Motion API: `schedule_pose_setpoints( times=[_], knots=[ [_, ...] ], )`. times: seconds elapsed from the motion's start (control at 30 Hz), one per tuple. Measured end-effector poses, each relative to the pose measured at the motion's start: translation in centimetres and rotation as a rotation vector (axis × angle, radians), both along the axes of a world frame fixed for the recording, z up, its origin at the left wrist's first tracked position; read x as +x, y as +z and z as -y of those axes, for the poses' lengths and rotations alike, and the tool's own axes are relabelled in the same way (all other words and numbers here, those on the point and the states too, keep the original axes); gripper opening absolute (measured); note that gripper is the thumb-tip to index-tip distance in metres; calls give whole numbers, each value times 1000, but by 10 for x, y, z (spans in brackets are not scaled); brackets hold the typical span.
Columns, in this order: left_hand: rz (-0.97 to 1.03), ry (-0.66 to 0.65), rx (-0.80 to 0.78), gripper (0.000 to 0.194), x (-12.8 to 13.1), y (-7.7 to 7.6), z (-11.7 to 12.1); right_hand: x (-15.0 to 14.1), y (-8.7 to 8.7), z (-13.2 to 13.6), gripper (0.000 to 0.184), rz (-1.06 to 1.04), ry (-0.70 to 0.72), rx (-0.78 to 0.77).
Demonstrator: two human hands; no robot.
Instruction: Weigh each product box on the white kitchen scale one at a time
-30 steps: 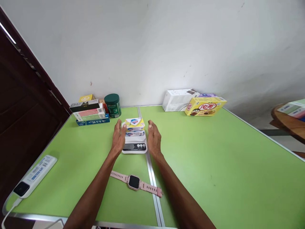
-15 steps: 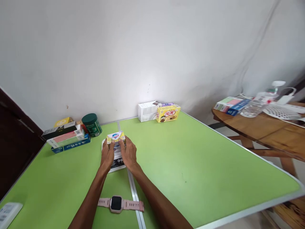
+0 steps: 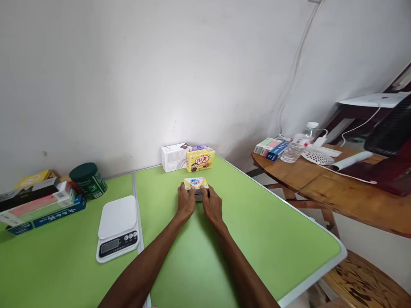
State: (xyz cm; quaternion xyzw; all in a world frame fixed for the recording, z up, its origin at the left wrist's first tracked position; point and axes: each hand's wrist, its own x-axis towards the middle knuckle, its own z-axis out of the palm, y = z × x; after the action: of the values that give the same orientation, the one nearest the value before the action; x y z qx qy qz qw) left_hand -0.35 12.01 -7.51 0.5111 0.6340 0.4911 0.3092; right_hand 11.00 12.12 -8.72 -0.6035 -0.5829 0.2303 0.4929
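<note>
Both hands grip a small stack of soap boxes (image 3: 196, 182), the top one yellow and white, over the right half of the green table (image 3: 257, 231). My left hand (image 3: 186, 202) is closed on the stack's left side, thumb at the front. On the right side my right hand (image 3: 212, 204) is pressed in the same way. The lower part of the stack is partly hidden by my fingers, and I cannot tell whether it touches the table. A white kitchen scale (image 3: 118, 226) with a bare platform lies to the left of my arms.
Behind the stack, a yellow snack box (image 3: 201, 160) and a white box (image 3: 175, 157) stand by the wall. A dark green canister (image 3: 88, 180) and piled boxes (image 3: 41, 201) are at the left. A wooden table (image 3: 321, 184) to the right bears a plastic bottle (image 3: 298, 143).
My hands closed on the soap boxes, lifted them off the scale and carried them right, in front of the yellow snack box. The view has turned right.
</note>
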Motion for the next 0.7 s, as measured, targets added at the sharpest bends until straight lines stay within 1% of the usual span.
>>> schedule_pose_setpoints(
  times=[0.07, 0.17, 0.23, 0.3, 0.4, 0.5, 0.57, 0.63, 0.7],
  knots=[
    [-5, -17, -31, 60, 23, -3, -18, 20, -6, -17, 73, -8, -31, -10],
    [-15, -55, -13, 57, 43, 0, -46, 37, -9, -46, 77, -23, -69, 0],
    [-14, -79, -20, 56, 50, 4, -66, 42, -10, -68, 80, -40, -92, 6],
    [-2, -88, -44, 61, 52, 9, -84, 42, -11, -89, 82, -55, -121, 10],
    [40, -73, -98, 67, 55, 16, -104, 40, -12, -115, 81, -64, -162, 12],
    [102, -61, -121, 71, 58, 21, -114, 40, -13, -129, 74, -63, -173, 18],
    [146, -36, -115, 72, 61, 21, -114, 40, -14, -133, 68, -52, -170, 34],
    [187, -8, -118, 75, 62, 20, -108, 40, -16, -131, 62, -38, -191, 56],
    [220, -8, -127, 80, 60, 18, -97, 38, -16, -124, 54, -34, -265, 52]
  ],
)
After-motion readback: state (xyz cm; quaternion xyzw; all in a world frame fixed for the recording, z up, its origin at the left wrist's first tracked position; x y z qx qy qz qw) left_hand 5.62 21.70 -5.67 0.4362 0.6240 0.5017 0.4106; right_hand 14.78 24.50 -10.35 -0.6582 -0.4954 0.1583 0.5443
